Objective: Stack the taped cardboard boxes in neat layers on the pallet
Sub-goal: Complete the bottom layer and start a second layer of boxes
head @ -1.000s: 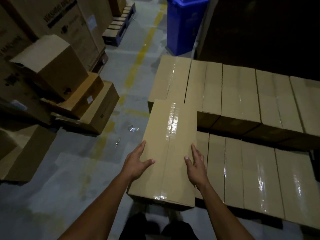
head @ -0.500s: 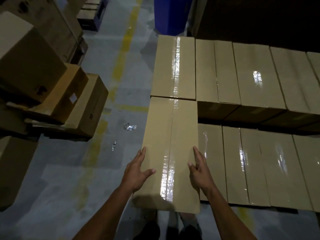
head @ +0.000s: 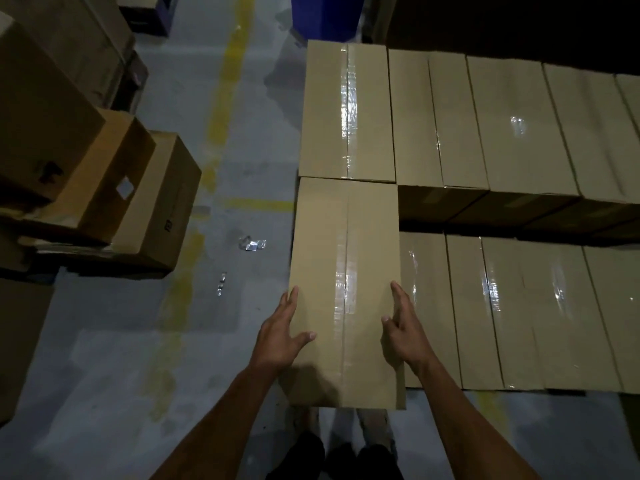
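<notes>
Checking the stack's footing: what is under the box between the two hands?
The held box hides what is under it. To its right, lower-layer boxes show. No pallet is visible. Left hand and right hand lie along its sides.

Left hand (head: 280,337) and right hand (head: 403,336) flank a taped box (head: 346,265) at frame centre; fingers straight; stacked boxes (head: 502,129) fill the right.

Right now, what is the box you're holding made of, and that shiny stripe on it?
The box looks like plain brown cardboard: matte, with a folded flap seam. The stripe is probably clear plastic tape, since it glints glossy along the seam.
</notes>
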